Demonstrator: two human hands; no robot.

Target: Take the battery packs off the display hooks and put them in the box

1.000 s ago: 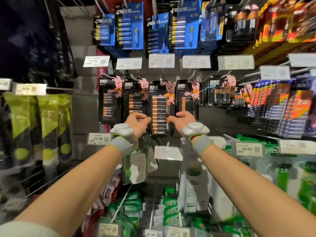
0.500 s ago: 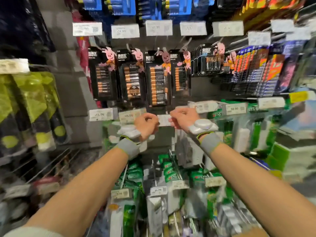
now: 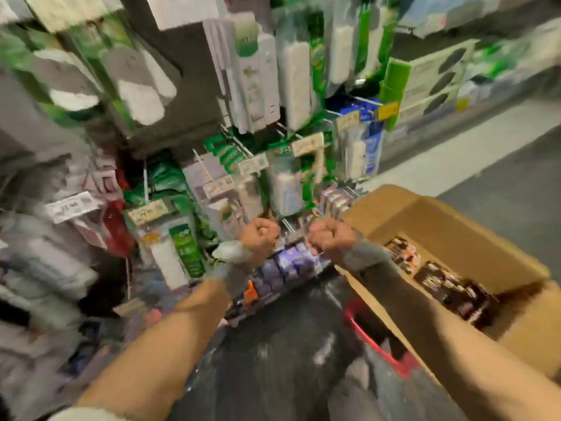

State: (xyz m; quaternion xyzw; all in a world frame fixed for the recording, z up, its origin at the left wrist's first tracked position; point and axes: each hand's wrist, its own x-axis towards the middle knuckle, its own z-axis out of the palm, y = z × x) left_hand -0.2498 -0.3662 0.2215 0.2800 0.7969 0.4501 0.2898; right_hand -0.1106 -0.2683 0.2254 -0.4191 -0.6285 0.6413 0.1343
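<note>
Side by side, left hand (image 3: 259, 235) and right hand (image 3: 331, 238) with fingers curled, grip on anything lost to blur, cardboard box (image 3: 425, 214) just right, battery packs (image 3: 443, 281) inside.

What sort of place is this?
Most likely a shop aisle, perhaps an electrical section: packaged power strips hang in rows, price tags sit in front, and a cardboard box holding battery packs stands alongside.
</note>
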